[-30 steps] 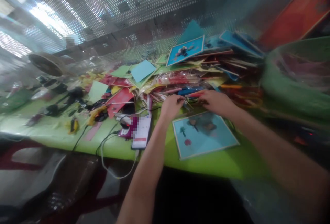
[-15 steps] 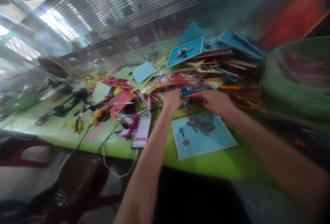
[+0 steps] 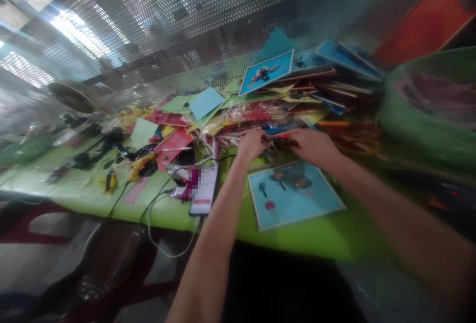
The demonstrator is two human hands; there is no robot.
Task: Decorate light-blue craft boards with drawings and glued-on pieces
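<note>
My left hand [image 3: 253, 144] is at the front edge of a heap of craft materials, its fingers curled inward. Facing it, my right hand [image 3: 314, 147] also has curled fingers, close to a red strip [image 3: 281, 135]. Whatever lies between the fingertips is too small and blurred to name. Nearer my body, below both hands, a light blue bordered picture [image 3: 286, 206] lies flat, with stone-like pieces and a small red shape on it. Clear plastic packets [image 3: 256, 114] with red contents lie just behind the hands.
A phone [image 3: 204, 191] with a cable lies left of the picture. Further left is a yellow-handled glue gun [image 3: 141, 168] with a cord. Bordered blue pictures [image 3: 267, 72] are piled at the back. A green basket [image 3: 412, 119] stands right, on the green table [image 3: 238, 224].
My two hands have shifted only slightly, staying close together at the heap's edge. The view has turned a little. The blue picture lies where it was.
</note>
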